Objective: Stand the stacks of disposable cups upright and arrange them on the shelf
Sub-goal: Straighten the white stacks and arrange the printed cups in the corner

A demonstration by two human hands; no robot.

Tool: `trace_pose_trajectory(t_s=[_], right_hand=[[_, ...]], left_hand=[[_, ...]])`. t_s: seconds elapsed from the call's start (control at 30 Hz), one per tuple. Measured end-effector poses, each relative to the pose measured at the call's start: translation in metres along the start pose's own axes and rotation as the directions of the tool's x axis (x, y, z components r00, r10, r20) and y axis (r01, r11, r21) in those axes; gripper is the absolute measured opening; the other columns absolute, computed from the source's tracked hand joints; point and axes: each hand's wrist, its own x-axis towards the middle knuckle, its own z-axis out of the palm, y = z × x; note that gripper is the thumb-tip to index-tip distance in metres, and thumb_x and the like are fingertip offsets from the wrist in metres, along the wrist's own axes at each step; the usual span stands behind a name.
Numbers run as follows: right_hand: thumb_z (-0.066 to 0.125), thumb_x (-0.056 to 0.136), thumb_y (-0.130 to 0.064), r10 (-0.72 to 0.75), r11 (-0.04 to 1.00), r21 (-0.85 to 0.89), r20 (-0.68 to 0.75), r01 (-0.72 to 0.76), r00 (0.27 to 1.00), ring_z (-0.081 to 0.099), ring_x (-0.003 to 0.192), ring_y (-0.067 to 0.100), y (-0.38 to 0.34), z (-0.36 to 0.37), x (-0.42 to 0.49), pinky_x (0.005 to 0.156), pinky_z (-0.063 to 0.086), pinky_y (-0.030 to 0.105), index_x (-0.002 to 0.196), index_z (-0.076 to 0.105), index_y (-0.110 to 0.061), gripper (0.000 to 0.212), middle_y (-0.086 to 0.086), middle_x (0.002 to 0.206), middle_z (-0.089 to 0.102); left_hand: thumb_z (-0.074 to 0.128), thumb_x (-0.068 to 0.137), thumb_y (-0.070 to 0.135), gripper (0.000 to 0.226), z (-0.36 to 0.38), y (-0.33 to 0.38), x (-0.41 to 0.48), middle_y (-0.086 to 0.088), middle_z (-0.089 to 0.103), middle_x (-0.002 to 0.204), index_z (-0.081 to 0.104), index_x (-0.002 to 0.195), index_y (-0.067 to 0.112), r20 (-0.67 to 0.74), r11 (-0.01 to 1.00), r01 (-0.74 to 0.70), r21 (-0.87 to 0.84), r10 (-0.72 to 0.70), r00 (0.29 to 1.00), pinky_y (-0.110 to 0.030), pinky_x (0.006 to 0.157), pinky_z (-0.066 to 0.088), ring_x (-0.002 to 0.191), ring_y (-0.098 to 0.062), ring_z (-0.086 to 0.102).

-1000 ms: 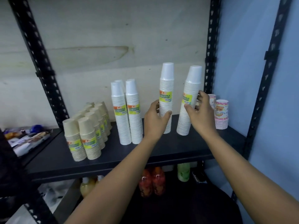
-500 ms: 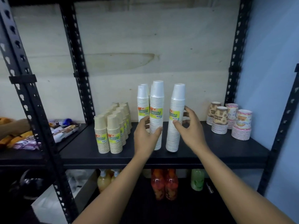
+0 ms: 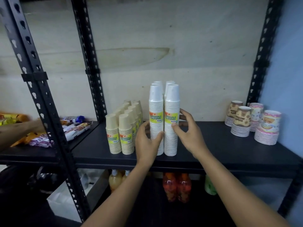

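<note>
1. Black metal shelf, mid-frame, backed by a pale board wall. All the task stock stands on it.
2. White cup stacks, four, upright, centre of frame. The left white stack and right white stack stand in front, touching side by side near the shelf's front edge. Two more stand directly behind, with only their tops showing.
3. Cream cup stacks, left of centre, upright in two rows, just beside the white group.
4. Printed cup stacks, right of frame, upright, well apart from the rest.
5. Left hand: fingers curled round the left white stack low on its body, thumb across the front. A closed hold.
6. Right hand: thumb on the front of the right white stack below its label, fingers wrapped behind, palm standing off. A light clasp on the stack.
7. Handling note, as a judgement: the step looks like squaring the front pair against the rear pair.
   - Push low and evenly, since tall stacks tip from the top.
   - Keep the bases flat and the labels forward.
   - Let go of one stack at a time.
</note>
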Motion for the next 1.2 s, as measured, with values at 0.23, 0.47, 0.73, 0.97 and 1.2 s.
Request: trace_pose_trajectory(t_s=[0.23, 0.47, 0.73, 0.97, 1.2], right_hand=[[0.082, 0.08, -0.045, 0.038, 0.989, -0.142, -0.042, -0.043, 0.998, 0.063, 0.1, 0.002, 0.037, 0.007, -0.03, 0.076, 0.052, 0.012, 0.143, 0.044, -0.034, 0.075, -0.016, 0.119, 0.057], [0.081, 0.078, -0.051, 0.072, 0.947, -0.313, -0.007, -0.071, 0.997, 0.06, 0.095, -0.003, 0.061, 0.018, -0.045, 0.073, 0.056, 0.021, 0.127, 0.047, -0.033, 0.062, -0.016, 0.115, 0.057], [0.078, 0.082, -0.049, 0.093, 0.932, -0.348, -0.029, -0.098, 0.995, 0.061, 0.101, -0.003, 0.065, 0.019, -0.046, 0.081, 0.06, 0.029, 0.134, 0.05, -0.028, 0.062, -0.015, 0.125, 0.057], [0.075, 0.087, -0.049, 0.076, 0.917, -0.387, -0.055, -0.092, 0.996, 0.064, 0.102, 0.002, 0.06, 0.022, -0.05, 0.081, 0.06, 0.035, 0.137, 0.051, -0.026, 0.06, -0.013, 0.128, 0.058], [0.071, 0.088, -0.055, 0.077, 0.9, -0.424, -0.067, -0.099, 0.995, 0.063, 0.107, -0.002, 0.059, 0.024, -0.051, 0.081, 0.06, 0.036, 0.138, 0.05, -0.03, 0.06, -0.016, 0.131, 0.057]], left_hand=[[0.083, 0.082, 0.04, 0.063, -0.003, -0.021, -0.005, 0.021, 0.063, 0.126, 0.051, 0.137, 0.036, 0.047, 1.0, 0.012, 0.021, -0.013, 0.999, -0.032, 0.086, 0.061, 0.11, 0.001, 0.063], [0.073, 0.085, 0.041, 0.073, -0.011, -0.048, -0.022, 0.026, 0.057, 0.14, 0.035, 0.145, 0.056, 0.29, 0.977, -0.024, 0.214, -0.04, 0.956, -0.037, 0.105, 0.053, 0.127, 0.006, 0.055], [0.08, 0.083, 0.048, 0.077, -0.008, -0.054, -0.021, 0.026, 0.059, 0.136, 0.038, 0.147, 0.045, 0.211, 0.954, 0.016, 0.299, -0.083, 0.974, -0.036, 0.1, 0.056, 0.122, 0.007, 0.057], [0.076, 0.082, 0.056, 0.077, -0.008, -0.046, -0.025, 0.028, 0.064, 0.129, 0.031, 0.145, 0.058, 0.152, 0.918, 0.046, 0.394, -0.115, 0.982, -0.041, 0.094, 0.057, 0.117, 0.003, 0.062], [0.067, 0.087, 0.06, 0.075, -0.008, -0.045, -0.025, 0.024, 0.067, 0.128, 0.024, 0.149, 0.059, 0.18, 0.9, 0.012, 0.435, -0.1, 0.979, -0.042, 0.091, 0.056, 0.119, -0.003, 0.063]])
